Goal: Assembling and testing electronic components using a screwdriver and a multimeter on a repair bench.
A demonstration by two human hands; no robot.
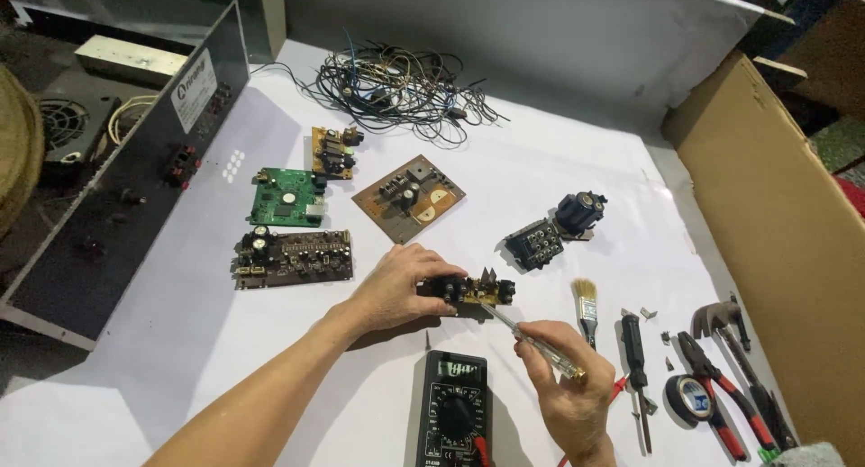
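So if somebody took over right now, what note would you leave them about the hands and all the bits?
Left hand: fingers grip a small brown circuit board, held on edge on the white table.
Right hand: holds a clear-handled screwdriver, tip at the board.
Multimeter lies switched on between the arms.
Four other boards lie further back, the green board among them; a wire tangle beyond.
Brush, pliers and tape roll lie to the right.
Done or left: cannot tell.

white table (pixel 559 188) | circuit boards (pixel 286 198), wires (pixel 396 89), multimeter (pixel 453 411), brush (pixel 587 307), pliers (pixel 721 390)
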